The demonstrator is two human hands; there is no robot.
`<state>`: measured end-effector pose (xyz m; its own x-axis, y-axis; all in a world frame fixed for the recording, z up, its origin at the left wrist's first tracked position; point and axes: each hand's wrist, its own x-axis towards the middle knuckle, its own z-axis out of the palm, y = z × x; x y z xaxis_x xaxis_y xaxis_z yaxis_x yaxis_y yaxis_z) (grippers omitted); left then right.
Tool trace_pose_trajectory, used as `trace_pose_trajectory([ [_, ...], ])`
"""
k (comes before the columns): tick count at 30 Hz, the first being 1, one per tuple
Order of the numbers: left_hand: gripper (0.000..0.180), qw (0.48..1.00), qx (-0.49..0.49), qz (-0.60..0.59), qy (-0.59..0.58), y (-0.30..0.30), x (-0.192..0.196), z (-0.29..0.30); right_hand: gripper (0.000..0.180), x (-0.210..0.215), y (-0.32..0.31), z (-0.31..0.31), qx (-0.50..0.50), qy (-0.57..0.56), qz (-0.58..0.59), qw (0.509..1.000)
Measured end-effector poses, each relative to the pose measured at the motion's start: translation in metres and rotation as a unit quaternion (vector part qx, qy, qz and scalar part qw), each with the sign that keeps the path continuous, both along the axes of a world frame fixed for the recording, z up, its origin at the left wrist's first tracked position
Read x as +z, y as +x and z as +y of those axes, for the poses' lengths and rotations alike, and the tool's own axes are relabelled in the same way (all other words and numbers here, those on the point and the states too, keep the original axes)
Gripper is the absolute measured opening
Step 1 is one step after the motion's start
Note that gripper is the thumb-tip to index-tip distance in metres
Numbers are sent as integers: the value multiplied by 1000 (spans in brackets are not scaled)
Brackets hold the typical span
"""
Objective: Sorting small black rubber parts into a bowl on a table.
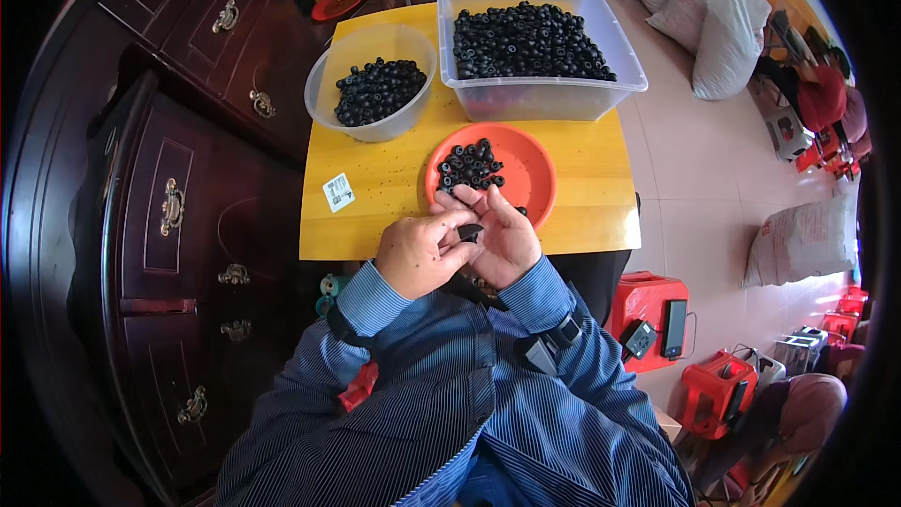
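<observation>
Over the table's near edge, my left hand (416, 253) is closed, thumb and index finger pinching a small black piece (470, 232) with a pointed end. Beneath that piece my right hand (508, 246) lies palm up, its fingers stretched out and apart; whether the piece touches the palm I cannot tell. Just beyond both hands sits an orange-red plate (535, 174). On its left side lies a heap of black ring-like parts (469, 165), and another one shows by the right thumb.
A round translucent bowl (319, 99) and a large clear bin (530, 103), both holding black parts, stand on the yellow table (591, 192). Dark wooden drawers (169, 197) rise at left. On the right are a red stool (646, 305) with devices, white sacks (727, 33) and other people.
</observation>
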<state>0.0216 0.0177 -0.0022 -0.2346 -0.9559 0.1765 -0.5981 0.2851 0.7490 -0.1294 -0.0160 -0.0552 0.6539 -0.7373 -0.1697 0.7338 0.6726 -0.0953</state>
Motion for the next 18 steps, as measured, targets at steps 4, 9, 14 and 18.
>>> trace_pose_trajectory([
  [4,29,999,4,-42,-23,0,-4,-1,52,0,2,0,-9,-1,5,1000],
  [9,27,997,64,-5,-48,1,1,-2,37,-1,-1,6,12,-59,44,997],
  [14,31,994,79,-18,-75,0,-2,-2,21,-1,-4,6,54,-92,104,989],
  [18,30,995,50,-30,-81,-2,3,0,22,-5,-3,6,27,-114,75,990],
])
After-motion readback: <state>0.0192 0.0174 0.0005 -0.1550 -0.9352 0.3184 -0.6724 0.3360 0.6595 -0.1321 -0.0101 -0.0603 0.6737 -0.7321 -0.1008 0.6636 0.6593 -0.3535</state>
